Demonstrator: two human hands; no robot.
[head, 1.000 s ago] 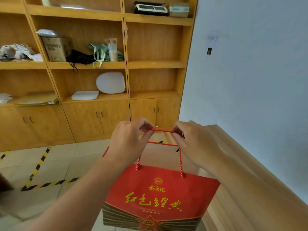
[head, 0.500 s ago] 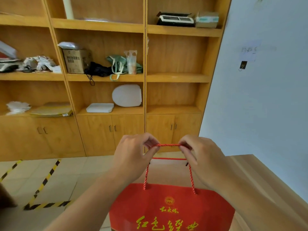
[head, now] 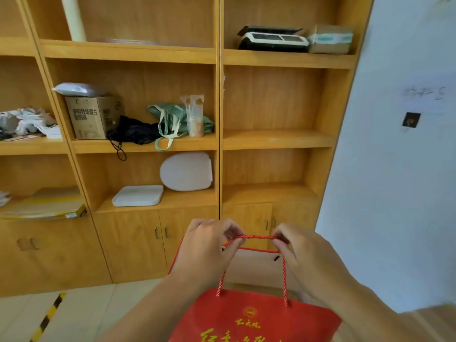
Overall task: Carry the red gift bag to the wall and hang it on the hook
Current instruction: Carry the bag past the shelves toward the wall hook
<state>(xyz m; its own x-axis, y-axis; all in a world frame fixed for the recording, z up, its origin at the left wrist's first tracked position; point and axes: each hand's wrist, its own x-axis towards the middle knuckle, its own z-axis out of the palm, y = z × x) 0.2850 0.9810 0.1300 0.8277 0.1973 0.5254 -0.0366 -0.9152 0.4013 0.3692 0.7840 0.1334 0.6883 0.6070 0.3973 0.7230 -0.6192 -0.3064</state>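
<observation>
the red gift bag [head: 254, 319] hangs upright in front of the person, low in the middle of the view, with its open mouth up and its bottom cut off by the lower edge. its long axis runs from left to right, and the broad face with gold characters turns to the camera. the left hand [head: 207, 253] and the right hand [head: 308, 257] both pinch the red rope handle [head: 256, 236], with the fingers closed on it at its two ends, so the top of the rope lies stretched level between them. the hook [head: 410, 119], small and dark, sits on the white wall [head: 394, 206] up to the right, well apart from the bag. behind stands a wooden shelf unit [head: 219, 139].
</observation>
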